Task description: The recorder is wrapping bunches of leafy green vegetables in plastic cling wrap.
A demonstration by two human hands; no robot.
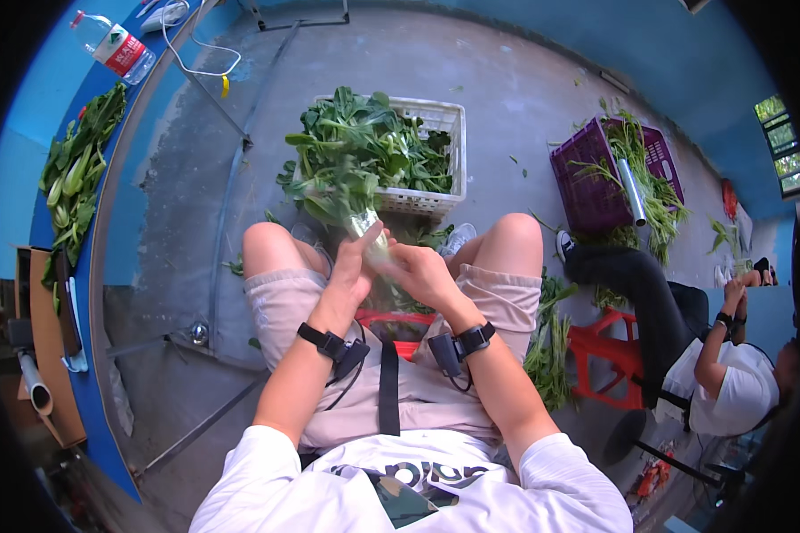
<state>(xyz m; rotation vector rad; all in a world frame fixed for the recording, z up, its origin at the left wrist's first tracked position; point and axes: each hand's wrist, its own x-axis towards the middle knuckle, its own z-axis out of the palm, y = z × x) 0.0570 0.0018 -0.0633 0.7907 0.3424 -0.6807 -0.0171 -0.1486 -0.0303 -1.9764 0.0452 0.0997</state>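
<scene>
Between my knees, my left hand (357, 263) is closed around the pale stems of a bundle of leafy greens (360, 200), whose leaves point away from me. Around the stems is something shiny and clear, like plastic film or tape; blur hides its detail. My right hand (420, 270) is at the lower end of the stems, fingers bent and touching the bundle. Just beyond the bundle, a white plastic crate (458, 150) stands on the floor, heaped with leafy greens (400, 143).
To the right is a purple crate (583, 180) with stalks and a shiny roll (631, 192). A seated person (720, 380) is beyond a red stool (607, 360). Loose greens (550, 360) lie beside my leg. The blue table (110, 440) on the left holds greens and a plastic bottle (117, 50).
</scene>
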